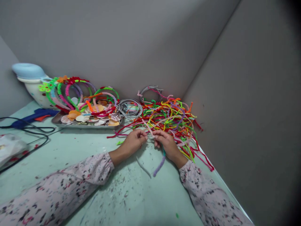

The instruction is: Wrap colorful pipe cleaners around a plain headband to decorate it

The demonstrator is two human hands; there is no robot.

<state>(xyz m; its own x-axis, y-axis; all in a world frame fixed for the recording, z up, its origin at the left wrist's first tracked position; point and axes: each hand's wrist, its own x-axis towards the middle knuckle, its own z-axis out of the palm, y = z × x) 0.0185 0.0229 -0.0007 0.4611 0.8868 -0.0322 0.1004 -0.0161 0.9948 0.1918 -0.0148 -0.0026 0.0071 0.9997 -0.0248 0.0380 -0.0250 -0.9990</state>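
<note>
Between my hands is a thin grey headband (143, 168), its two ends hanging toward the table. One end is bare; purple and teal pipe cleaner (160, 166) covers the other. My left hand (135, 140) pinches the band near the top of its arch. Just beside it, the fingers of my right hand (166, 143) are closed on a pale pink pipe cleaner (147, 126) at the band, its loose end pointing up and away. The part under my right fingers is hidden. Directly behind my hands lies a tangled heap of colored pipe cleaners (172, 114).
A metal tray (87, 126) of seashells (82, 118) holds several wrapped headbands (68, 94). Bare grey headbands (130, 108) lie to its right. At left are a blue glue gun (29, 120), a black cord (43, 141), a plastic bag (10, 147) and a white bin (35, 91). Walls border the table.
</note>
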